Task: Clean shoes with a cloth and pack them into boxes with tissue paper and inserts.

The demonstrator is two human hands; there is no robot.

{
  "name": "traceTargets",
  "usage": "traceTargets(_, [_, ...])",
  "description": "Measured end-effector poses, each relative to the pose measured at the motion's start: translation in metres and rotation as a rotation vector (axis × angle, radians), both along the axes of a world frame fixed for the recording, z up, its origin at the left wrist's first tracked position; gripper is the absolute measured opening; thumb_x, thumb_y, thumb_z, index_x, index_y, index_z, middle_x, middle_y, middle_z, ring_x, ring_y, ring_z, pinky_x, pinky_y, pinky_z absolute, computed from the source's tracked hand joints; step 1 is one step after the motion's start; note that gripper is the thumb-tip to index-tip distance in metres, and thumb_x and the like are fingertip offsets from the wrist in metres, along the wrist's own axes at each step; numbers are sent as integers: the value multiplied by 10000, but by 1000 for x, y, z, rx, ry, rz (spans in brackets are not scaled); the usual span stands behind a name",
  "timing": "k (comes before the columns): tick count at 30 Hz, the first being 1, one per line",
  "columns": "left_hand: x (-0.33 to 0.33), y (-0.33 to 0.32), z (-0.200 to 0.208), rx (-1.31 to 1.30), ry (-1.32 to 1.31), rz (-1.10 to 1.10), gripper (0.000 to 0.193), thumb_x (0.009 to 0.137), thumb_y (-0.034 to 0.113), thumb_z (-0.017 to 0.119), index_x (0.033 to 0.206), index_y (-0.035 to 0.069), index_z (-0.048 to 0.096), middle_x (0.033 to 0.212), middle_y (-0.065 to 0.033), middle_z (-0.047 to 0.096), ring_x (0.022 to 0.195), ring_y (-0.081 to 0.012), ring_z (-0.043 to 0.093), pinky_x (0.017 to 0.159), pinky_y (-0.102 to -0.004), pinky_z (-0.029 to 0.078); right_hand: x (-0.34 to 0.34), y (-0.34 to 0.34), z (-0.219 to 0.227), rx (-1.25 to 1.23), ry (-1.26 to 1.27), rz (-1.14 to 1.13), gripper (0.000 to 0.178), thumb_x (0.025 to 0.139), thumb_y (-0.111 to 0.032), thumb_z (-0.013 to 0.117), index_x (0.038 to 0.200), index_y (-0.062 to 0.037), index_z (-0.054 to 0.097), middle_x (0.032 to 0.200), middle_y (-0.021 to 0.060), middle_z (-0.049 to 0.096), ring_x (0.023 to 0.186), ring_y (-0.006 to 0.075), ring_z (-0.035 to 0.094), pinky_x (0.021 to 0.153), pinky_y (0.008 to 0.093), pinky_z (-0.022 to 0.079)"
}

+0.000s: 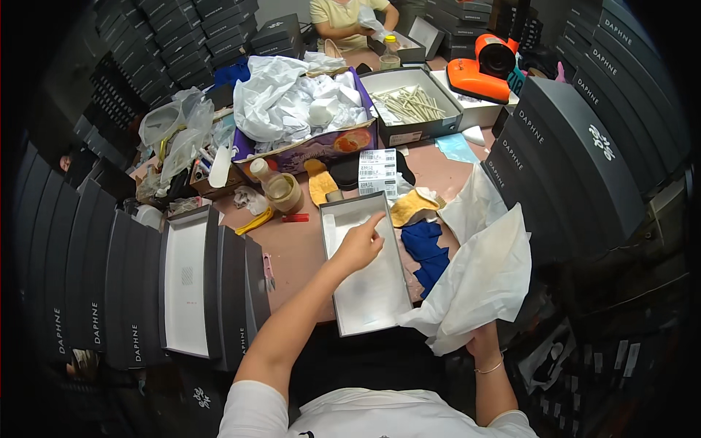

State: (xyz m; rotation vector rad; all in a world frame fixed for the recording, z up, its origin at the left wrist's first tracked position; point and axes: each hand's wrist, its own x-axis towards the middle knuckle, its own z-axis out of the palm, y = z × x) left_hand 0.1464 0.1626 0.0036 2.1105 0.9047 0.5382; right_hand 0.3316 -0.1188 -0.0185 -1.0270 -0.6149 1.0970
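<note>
My left hand (358,247) hovers above a shallow grey box part (376,292) with a white inside, lying lengthwise before me. Its index finger points forward and away from the curled fingers, and I see nothing in its grasp. At the lower right, my right hand (482,340) is closed on a large crumpled sheet of white tissue paper (485,274). The sheet spreads up and over the table's right side, its near corner touching the box part's edge. Part of my right hand is hidden by the paper.
Dark shoe boxes (562,153) are stacked at right; more boxes (128,292) stand at left. Behind lie a carton of crumpled paper (307,146), a box of pale sticks (409,135), a bottle (274,182), labels (377,174), a yellow cloth (415,207) and a blue cloth (426,255). Another person (347,22) works opposite.
</note>
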Motion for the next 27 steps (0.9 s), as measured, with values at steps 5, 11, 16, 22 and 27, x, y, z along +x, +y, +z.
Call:
traceTargets(5, [24, 42, -61, -212, 17, 228, 261, 876, 135, 539, 1086, -7, 603, 774, -158, 655, 700, -222, 672, 614, -344, 515, 11, -35, -69, -6, -485, -88, 577, 824, -241, 763, 1283, -19, 493, 1248, 99, 577, 1172, 249, 538, 1008, 404, 420])
traceTargets(11, [-117, -9, 74, -375, -577, 458, 320, 963, 329, 435, 919, 67, 612, 735, 18, 574, 635, -73, 559, 579, -188, 433, 43, -12, -27, 21, -59, -113, 558, 931, -308, 600, 1382, -32, 422, 1360, 107, 514, 1195, 312, 536, 1046, 438, 410])
traceTargets(16, [-175, -36, 116, 267, 164, 712, 126, 824, 71, 660, 877, 3, 568, 727, -83, 571, 648, -164, 577, 605, -304, 461, 26, 64, 49, 206, 123, -36, 558, 930, -304, 601, 1383, -34, 419, 1354, 106, 516, 1194, 307, 537, 1044, 436, 414])
traceTargets(22, [-204, -15, 99, 528, 839, 427, 199, 803, -26, 537, 979, 2, 625, 1142, -163, 592, 1131, -332, 536, 887, -444, 476, -7, 114, 79, 240, 193, 85, 558, 930, -299, 603, 1384, -36, 415, 1347, 104, 519, 1192, 301, 537, 1041, 432, 418])
traceTargets(27, [-94, -41, 127, 901, 300, 113, 210, 861, 174, 595, 1001, 30, 655, 1264, -151, 548, 1305, -321, 423, 1086, -527, 298, -6, 94, 64, 175, 159, 25, 558, 930, -294, 605, 1386, -38, 412, 1341, 103, 521, 1191, 297, 537, 1038, 430, 421])
